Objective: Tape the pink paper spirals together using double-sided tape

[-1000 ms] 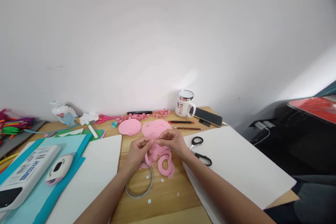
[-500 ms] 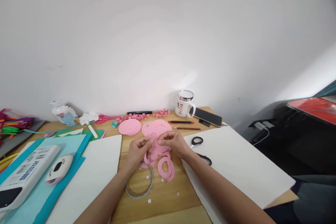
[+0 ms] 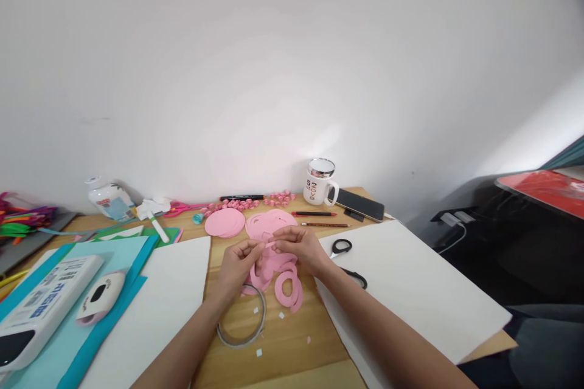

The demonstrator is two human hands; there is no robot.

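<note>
Low over the wooden desk, my left hand (image 3: 238, 262) and my right hand (image 3: 302, 248) meet, fingertips pinched close together. A thin pink paper strip (image 3: 269, 245) shows between them, partly hidden by the fingers. Below lie loose pink paper rings (image 3: 296, 298) and curled cut-out bands. Beside my left wrist rests a tape roll (image 3: 238, 344), with small white squares (image 3: 259, 352) near it. Just beyond the hands are a stack of pink paper circles (image 3: 225, 222) and a second pink pile (image 3: 276, 222).
Black-handled scissors (image 3: 358, 275) lie partly under my right forearm, on white paper (image 3: 424, 279). Behind stand a white mug (image 3: 316, 189), a phone (image 3: 358, 203), pencils (image 3: 314, 214) and pink paper curls (image 3: 237, 203). Coloured sheets (image 3: 123, 249) and a white device (image 3: 50, 310) lie left.
My hands stay pinched together in almost the same place, with the fingers shifted slightly on the pink strip. The whole view has moved a little; the other things lie as before.
</note>
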